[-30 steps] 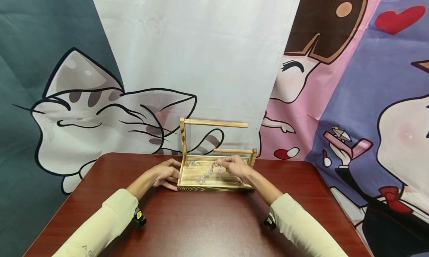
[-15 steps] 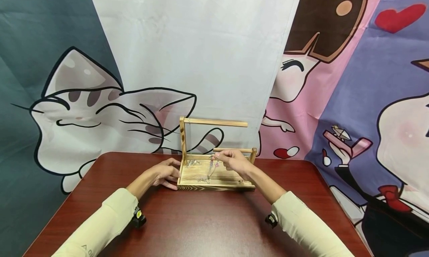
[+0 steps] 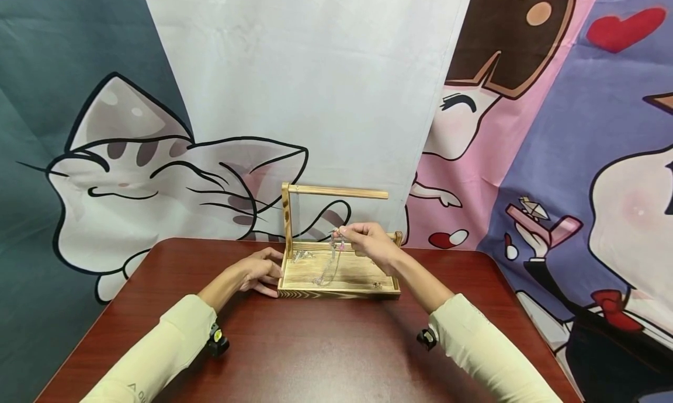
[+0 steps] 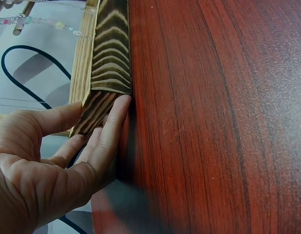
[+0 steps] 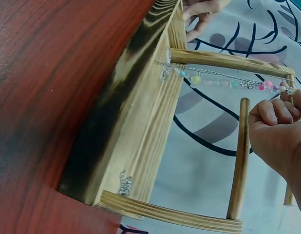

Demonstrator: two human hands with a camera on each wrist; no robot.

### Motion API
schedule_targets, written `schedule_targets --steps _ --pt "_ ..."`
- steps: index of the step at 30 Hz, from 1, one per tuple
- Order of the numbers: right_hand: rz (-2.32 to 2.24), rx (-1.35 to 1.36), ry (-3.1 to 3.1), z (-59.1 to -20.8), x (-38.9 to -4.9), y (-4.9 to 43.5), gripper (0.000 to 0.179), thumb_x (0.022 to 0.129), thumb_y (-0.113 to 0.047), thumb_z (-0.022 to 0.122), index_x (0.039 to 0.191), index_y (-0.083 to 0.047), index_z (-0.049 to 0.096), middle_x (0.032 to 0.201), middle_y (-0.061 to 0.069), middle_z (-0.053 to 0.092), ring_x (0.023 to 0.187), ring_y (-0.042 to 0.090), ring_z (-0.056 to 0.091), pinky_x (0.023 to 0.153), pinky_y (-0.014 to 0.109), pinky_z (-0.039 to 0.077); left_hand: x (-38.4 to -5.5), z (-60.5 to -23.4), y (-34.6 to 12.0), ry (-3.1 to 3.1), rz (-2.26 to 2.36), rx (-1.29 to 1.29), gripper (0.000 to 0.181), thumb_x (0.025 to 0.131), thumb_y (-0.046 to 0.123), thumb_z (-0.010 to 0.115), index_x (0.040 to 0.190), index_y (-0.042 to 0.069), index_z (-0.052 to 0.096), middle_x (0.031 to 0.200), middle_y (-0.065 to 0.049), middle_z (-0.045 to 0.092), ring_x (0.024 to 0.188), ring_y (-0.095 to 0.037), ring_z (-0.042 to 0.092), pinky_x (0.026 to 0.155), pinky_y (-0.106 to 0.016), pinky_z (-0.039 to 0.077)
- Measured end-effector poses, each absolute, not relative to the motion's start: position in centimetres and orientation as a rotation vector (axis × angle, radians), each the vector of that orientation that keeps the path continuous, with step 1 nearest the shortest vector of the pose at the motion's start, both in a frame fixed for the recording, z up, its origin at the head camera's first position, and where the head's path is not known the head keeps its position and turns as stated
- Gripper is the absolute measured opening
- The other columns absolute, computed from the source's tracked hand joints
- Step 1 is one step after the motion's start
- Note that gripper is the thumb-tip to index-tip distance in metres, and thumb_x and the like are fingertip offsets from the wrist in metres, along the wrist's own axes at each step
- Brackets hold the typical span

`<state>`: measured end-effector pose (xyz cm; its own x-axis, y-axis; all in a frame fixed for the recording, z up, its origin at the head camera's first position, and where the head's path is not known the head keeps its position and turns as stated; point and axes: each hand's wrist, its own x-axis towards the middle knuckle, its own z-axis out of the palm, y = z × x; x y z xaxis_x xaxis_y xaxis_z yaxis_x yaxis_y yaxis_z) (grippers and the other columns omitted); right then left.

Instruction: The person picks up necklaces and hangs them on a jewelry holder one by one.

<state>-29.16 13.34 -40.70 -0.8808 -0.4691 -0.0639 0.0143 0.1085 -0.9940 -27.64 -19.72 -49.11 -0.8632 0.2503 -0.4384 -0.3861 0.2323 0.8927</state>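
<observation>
My right hand (image 3: 372, 243) is raised above a wooden jewelry stand with a shallow tray (image 3: 354, 271). Finger and thumb pinch one end of a strand of pastel beads and silver chain (image 5: 209, 79). The strand slants down from the fingers, its lower end reaching the tray floor. At the tray's left end is my left hand (image 3: 256, 270). In the left wrist view its thumb lies at the rim, and the other fingers, fairly straight and spread, touch the end and front corner (image 4: 99, 109).
A tall post carries the long upper bar (image 3: 342, 191); the lower bar (image 5: 240, 161) stands close to my right hand. Small silvery jewelry (image 3: 303, 255) lies at the tray's back left, another piece (image 3: 377, 285) at its front right. Red-brown table (image 3: 310, 350) beneath; printed cloth behind.
My right hand has risen from the tray, lifting the bead strand, which now hangs more upright. The left hand and the stand stay put.
</observation>
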Motion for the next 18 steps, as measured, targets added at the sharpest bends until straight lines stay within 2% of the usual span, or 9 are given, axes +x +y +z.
schedule_targets --steps 5,6,7,11,13,14,15,17,18 --pt "-1.862 -0.440 2.017 -39.9 -29.1 13.4 0.035 0.116 -0.022 0.063 0.136 0.004 0.076 0.077 -0.009 0.054 0.060 0.006 0.031 0.058 0.022 0.029 -27.6 -49.1 -19.7 2.010 1.681 -0.119 0.066 0.100 -0.007 0.063 0.160 0.001 0.035 0.136 -0.030 0.062 0.111 -0.036 0.075 0.085 -0.056 0.075" --pt "-1.869 -0.439 2.016 -39.8 -29.2 13.4 0.035 0.116 -0.022 0.064 0.136 0.003 0.076 0.080 -0.010 0.060 0.062 0.004 0.038 0.060 0.019 0.035 -27.6 -49.1 -19.7 2.009 1.682 -0.121 0.066 0.100 -0.007 0.063 0.159 0.001 0.035 0.136 -0.030 0.062 0.111 -0.036 0.075 0.085 -0.056 0.075" --pt "-1.881 -0.435 2.011 -39.6 -29.2 13.4 0.034 0.116 -0.022 0.064 0.135 0.002 0.077 0.080 -0.009 0.061 0.062 0.003 0.039 0.059 0.019 0.035 -27.6 -49.1 -19.7 2.008 1.682 -0.121 0.066 0.100 -0.007 0.063 0.159 0.001 0.035 0.136 -0.030 0.062 0.111 -0.035 0.075 0.085 -0.056 0.075" --pt "-1.910 -0.416 1.997 -39.0 -29.3 13.2 0.030 0.116 -0.022 0.064 0.133 -0.001 0.078 0.094 -0.009 0.076 0.075 0.004 0.061 0.058 0.017 0.038 -27.6 -49.1 -19.6 2.005 1.685 -0.122 0.066 0.100 -0.008 0.062 0.159 0.001 0.035 0.135 -0.030 0.064 0.111 -0.036 0.075 0.085 -0.056 0.075" --pt "-1.919 -0.423 1.995 -38.7 -29.4 13.2 0.030 0.116 -0.022 0.064 0.133 -0.001 0.078 0.087 -0.007 0.072 0.079 0.007 0.067 0.056 0.019 0.033 -27.6 -49.1 -19.6 2.006 1.683 -0.119 0.065 0.099 -0.008 0.062 0.158 0.001 0.035 0.135 -0.031 0.064 0.111 -0.036 0.075 0.085 -0.056 0.075" --pt "-1.924 -0.425 1.994 -38.5 -29.5 13.1 0.031 0.116 -0.022 0.064 0.134 -0.001 0.077 0.086 -0.008 0.073 0.085 0.008 0.073 0.057 0.017 0.039 -27.6 -49.1 -19.6 2.007 1.683 -0.120 0.065 0.099 -0.009 0.062 0.158 0.001 0.035 0.135 -0.031 0.065 0.111 -0.036 0.075 0.085 -0.056 0.075" --pt "-1.925 -0.438 1.993 -38.3 -29.5 13.1 0.032 0.116 -0.022 0.064 0.136 0.000 0.076 0.079 -0.007 0.067 0.083 0.008 0.072 0.060 0.015 0.045 -27.6 -49.1 -19.6 2.007 1.685 -0.125 0.065 0.099 -0.009 0.062 0.158 0.001 0.035 0.135 -0.030 0.065 0.111 -0.036 0.075 0.085 -0.056 0.075" --pt "-1.938 -0.454 1.996 -38.0 -29.5 13.2 0.034 0.115 -0.023 0.064 0.136 0.002 0.076 0.069 -0.008 0.055 0.075 0.007 0.069 0.062 0.016 0.047 -27.6 -49.1 -19.6 2.010 1.684 -0.122 0.065 0.099 -0.009 0.062 0.158 0.001 0.035 0.135 -0.031 0.065 0.112 -0.036 0.075 0.085 -0.056 0.075" --pt "-1.946 -0.463 1.992 -37.8 -29.5 13.2 0.035 0.115 -0.023 0.064 0.136 0.002 0.075 0.066 -0.007 0.048 0.067 0.006 0.061 0.067 0.017 0.054 -27.6 -49.1 -19.6 2.011 1.686 -0.121 0.065 0.099 -0.008 0.062 0.158 0.001 0.035 0.135 -0.031 0.066 0.111 -0.035 0.075 0.085 -0.056 0.075"
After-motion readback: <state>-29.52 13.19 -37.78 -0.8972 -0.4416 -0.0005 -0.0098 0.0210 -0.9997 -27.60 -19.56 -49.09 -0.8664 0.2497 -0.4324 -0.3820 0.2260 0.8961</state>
